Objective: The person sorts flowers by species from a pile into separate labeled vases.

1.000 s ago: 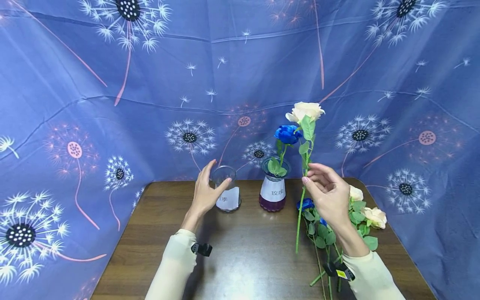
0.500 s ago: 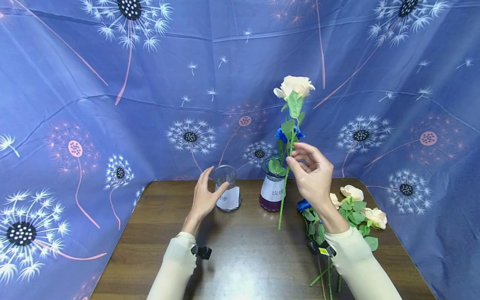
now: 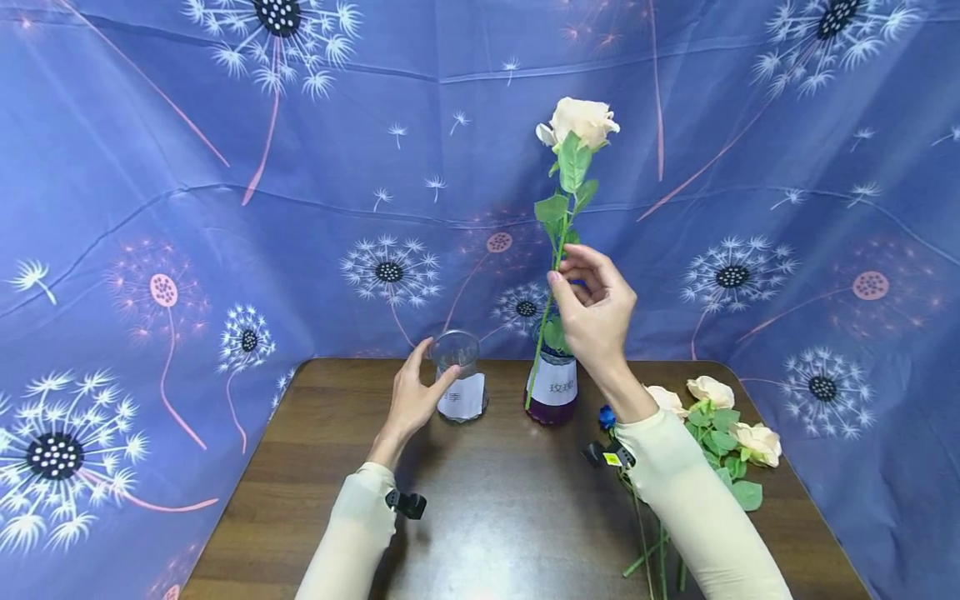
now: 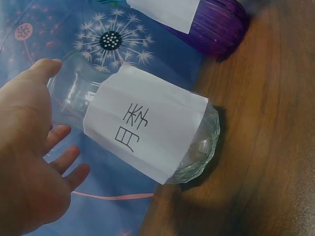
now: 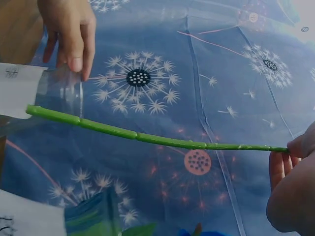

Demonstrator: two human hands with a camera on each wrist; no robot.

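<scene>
My right hand (image 3: 597,310) pinches the green stem of a cream rose (image 3: 580,123) between thumb and fingers, the bloom up high. In the head view its stem (image 5: 138,135) overlaps the purple-bottomed vase (image 3: 551,408); in the right wrist view the cut end overlaps the clear vase. My left hand (image 3: 412,396) is at the neck of that clear glass vase (image 3: 456,350), thumb on one side and fingers on the other. A white paper label (image 4: 142,120) with handwritten characters wraps the clear vase, which stands upright on the table.
Cream roses (image 3: 757,442) with green leaves lie at the table's right, partly under my right forearm. A blue rose (image 3: 607,417) shows beside them. The wooden table (image 3: 480,517) meets a blue dandelion-print cloth (image 3: 300,275) at the back.
My right hand has carried the cream rose left and upward, from right of the purple-bottomed vase to in front of it. My left hand has stayed at the clear vase.
</scene>
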